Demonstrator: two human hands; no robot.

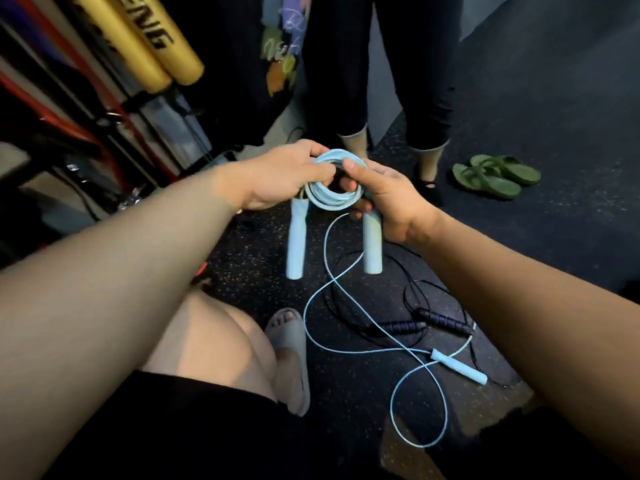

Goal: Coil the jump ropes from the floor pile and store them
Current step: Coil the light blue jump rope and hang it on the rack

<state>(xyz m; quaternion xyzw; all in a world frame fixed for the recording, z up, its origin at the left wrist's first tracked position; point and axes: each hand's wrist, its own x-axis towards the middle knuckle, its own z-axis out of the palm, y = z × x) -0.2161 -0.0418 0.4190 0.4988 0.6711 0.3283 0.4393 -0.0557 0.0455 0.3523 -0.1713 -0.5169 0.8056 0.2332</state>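
Note:
A light blue jump rope is wound into a small coil [334, 199] held in front of me, its two pale blue handles [295, 240] hanging down side by side. My left hand [284, 178] grips the coil's upper left. My right hand [384, 199] holds the coil's right side, thumb on top. A loose blue rope [346, 299] trails from the coil area down to the floor, where another blue handle [459, 366] lies. A black jump rope with purple-ringed handles [443, 322] lies tangled on the floor beneath.
Another person's legs [391, 98] stand just beyond the coil. Green sandals [495, 180] lie on the dark speckled floor at right. Yellow foam rollers [156, 39] and a rack of gear fill the left. My knee and grey slipper [289, 341] are below.

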